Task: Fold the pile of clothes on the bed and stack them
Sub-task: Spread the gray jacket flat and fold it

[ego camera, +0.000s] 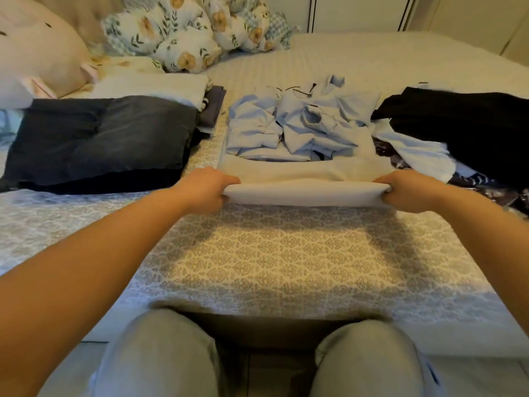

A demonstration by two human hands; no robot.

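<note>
At the upper left of the frame a pale cushion (37, 50) leans by a heap of floral pillows (183, 32); below them, at mid-left, a folded dark denim garment (100, 138) lies on top of a stack, with a cream folded piece (160, 87) just behind it; the left hand (204, 189) curls round the left end of the near fold of a light grey garment (303, 179), and the right hand (410, 190) grips its right end, thumbs on top, the folded edge lifted slightly off the bed (286, 259); on the far half of that garment sits a crumpled light blue shirt (297, 127); at mid-right a black garment (463, 124) tops the unfolded pile (423, 156), touching the grey garment's right edge; the patterned cover lies bare between the hands and the knees (160, 353) at the lower edge.
</note>
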